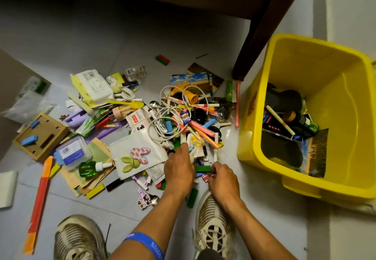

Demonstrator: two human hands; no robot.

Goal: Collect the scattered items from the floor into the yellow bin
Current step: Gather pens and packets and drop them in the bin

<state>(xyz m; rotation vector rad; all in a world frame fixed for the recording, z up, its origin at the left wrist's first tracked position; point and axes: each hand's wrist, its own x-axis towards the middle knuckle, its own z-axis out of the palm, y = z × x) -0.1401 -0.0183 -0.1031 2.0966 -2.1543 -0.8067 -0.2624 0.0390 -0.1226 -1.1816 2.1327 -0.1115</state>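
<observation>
1. Floor (254, 219): scattered items (177, 121) at 12 o'clock; yellow bin (262, 137) at 3 o'clock.
2. Left hand (179, 170) grip reaches in; contents unclear. Right hand (222, 180) pinches pink clip (207, 178).
3. Risk: tangled white cable (162, 129) may drag neighbouring items.

Yellow bin (317, 52) glossy plastic; floor (81, 42) smooth, probably tile.

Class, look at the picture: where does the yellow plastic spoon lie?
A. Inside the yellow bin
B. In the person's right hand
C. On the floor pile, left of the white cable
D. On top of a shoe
C: the yellow spoon lies on the pile, left of the white cable, outside the yellow bin.
</observation>
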